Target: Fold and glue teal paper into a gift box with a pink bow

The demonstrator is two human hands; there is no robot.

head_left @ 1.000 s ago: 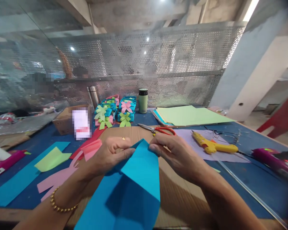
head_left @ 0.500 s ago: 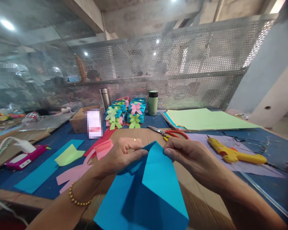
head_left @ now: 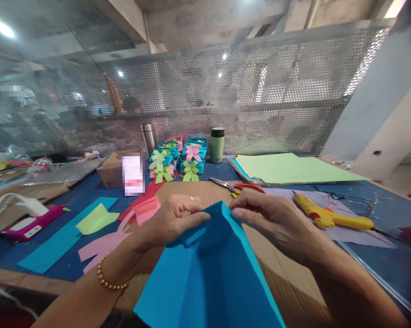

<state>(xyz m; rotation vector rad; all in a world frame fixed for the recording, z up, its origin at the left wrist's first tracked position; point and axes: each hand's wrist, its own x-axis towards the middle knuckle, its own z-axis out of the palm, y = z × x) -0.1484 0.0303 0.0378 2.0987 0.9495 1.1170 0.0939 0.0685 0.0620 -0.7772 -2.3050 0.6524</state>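
Observation:
A folded sheet of blue paper (head_left: 208, 273) is held up in front of me, its creased top pointing away. My left hand (head_left: 181, 214) pinches the top left edge between thumb and fingers. On the other side, my right hand (head_left: 260, 214) grips the top right edge close to the peak. Below the paper lies a sheet of brown cardboard (head_left: 290, 269). Red-handled scissors (head_left: 233, 186) rest just beyond my right hand, their handles partly hidden by it. Pink paper cutouts (head_left: 106, 246) lie beside my left forearm.
Several small paper baskets with bows (head_left: 192, 161) stand at the back, beside a green tumbler (head_left: 217, 146) and a steel flask (head_left: 148, 139). A yellow glue gun (head_left: 328, 214) lies right, before stacked coloured paper (head_left: 294, 168). At left are a power strip (head_left: 33, 223) and a blue strip (head_left: 55, 246).
The right flap of the blue paper, folded inward before, has swung outward to the right, so the inside shows more. Both hands keep their hold near the peak.

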